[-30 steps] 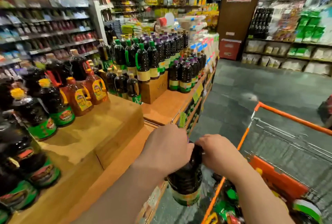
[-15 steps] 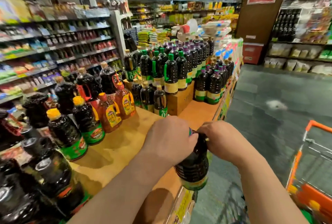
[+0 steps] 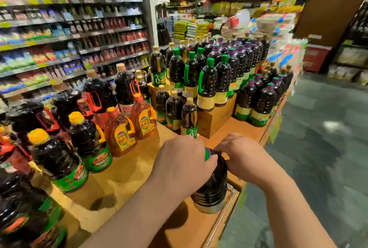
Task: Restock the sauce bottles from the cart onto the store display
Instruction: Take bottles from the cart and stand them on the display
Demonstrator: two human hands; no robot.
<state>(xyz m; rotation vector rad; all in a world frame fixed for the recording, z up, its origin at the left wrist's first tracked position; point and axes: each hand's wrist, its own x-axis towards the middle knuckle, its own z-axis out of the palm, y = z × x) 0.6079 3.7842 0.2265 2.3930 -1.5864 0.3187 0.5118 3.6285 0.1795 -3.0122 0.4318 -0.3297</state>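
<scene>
Gripping the neck of a dark plastic sauce bottle [image 3: 212, 189] with a green-and-purple cap, the left hand [image 3: 184, 165] curls round it while the right hand [image 3: 244, 158] pinches its shoulder. It hangs upright (base just above, perhaps touching) over the wooden display table [image 3: 127, 176], at its near edge.

Operator body, head view: two forearms were visible, entering from lower frame edge. Both were bare to the frame edge; no sleeve, cuff or glove showed. Bare left hand [image 3: 184, 165] and bare right hand [image 3: 246, 159] carried no ring, watch, strap or wristband on the visible surfaces. Finger detail was soft w/ motion blur; nails could not be made out.
</scene>
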